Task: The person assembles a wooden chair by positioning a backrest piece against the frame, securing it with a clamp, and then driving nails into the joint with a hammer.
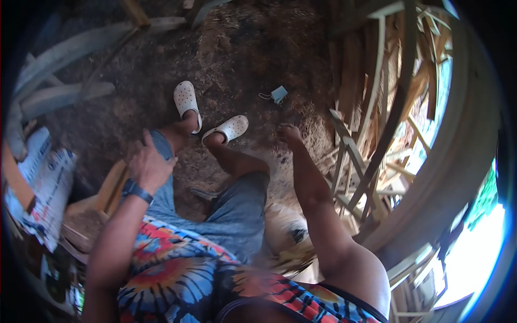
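My left hand (151,164), with a dark watch (138,190) on its wrist, lies over the knee of my blue-grey shorts (235,207). Its fingers are stretched out, and it holds nothing that I can see. My right hand (290,134) hangs above the dirt floor to the right of my legs. Its fingers are loosely bent and a little apart, with nothing visible in them. Beyond it on the ground is a light blue face mask (279,95) with a thin white loop. White clogs (232,128) with holes are on my feet.
Stacked wooden boards and frames (358,151) line the right side, beside a large curved beam (441,161). At the left are printed white sacks (54,185) and a wooden post (112,185). Curved timbers (89,43) stand at the far left, above dark, littered ground (258,48).
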Demonstrator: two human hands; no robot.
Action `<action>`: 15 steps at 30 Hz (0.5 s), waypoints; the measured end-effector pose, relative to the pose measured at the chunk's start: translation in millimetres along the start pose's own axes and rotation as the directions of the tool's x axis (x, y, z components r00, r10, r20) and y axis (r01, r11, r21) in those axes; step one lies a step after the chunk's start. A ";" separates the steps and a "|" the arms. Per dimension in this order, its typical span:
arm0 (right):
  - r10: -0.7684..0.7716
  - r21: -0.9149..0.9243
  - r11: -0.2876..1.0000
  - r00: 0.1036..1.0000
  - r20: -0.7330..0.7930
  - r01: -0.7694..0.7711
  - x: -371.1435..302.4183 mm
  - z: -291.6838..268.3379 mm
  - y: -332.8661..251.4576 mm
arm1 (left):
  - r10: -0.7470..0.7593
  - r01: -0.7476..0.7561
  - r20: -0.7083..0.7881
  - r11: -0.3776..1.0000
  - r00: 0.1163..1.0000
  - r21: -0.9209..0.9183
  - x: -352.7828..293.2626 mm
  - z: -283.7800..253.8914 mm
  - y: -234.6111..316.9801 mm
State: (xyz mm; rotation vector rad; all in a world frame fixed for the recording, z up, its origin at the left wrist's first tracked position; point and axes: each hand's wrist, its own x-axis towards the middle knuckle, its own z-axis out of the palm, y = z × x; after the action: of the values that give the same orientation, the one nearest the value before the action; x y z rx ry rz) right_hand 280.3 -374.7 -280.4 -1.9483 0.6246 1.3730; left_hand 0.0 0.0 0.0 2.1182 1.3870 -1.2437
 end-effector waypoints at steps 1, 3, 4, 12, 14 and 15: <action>0.029 -0.013 1.000 1.000 -0.004 -0.029 13.5 7.5 0.1 | -0.007 0.007 -0.001 0.999 1.000 -0.034 -16.1 -9.9 -0.5; 0.041 0.008 0.999 0.999 -0.026 -0.041 61.2 45.4 -23.4 | -0.032 0.030 -0.051 0.999 0.998 -0.043 2.1 -11.4 -17.2; 0.045 -0.012 0.999 0.998 -0.050 -0.046 78.7 52.8 -22.6 | -0.023 0.019 -0.077 0.999 0.997 -0.042 2.2 -3.8 -17.6; 0.037 0.105 0.994 0.977 -0.211 -0.015 209.7 68.9 8.7 | -0.055 0.055 -0.114 0.998 0.992 0.000 11.2 18.2 -14.0; 0.151 0.071 0.988 0.961 -0.232 -0.138 223.5 82.1 4.4 | -0.049 0.051 -0.139 0.999 0.989 0.011 9.7 22.5 -20.3; 0.146 0.078 0.988 0.961 -0.235 -0.131 230.5 73.9 0.3 | -0.017 0.018 -0.170 1.000 0.985 0.001 12.6 23.4 -19.3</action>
State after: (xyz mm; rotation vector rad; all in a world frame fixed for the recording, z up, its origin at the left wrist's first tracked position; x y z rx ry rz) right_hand 310.7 -321.4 -514.5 -2.0706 0.9225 1.1920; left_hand -26.1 1.1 -19.9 2.2635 1.4765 -1.0929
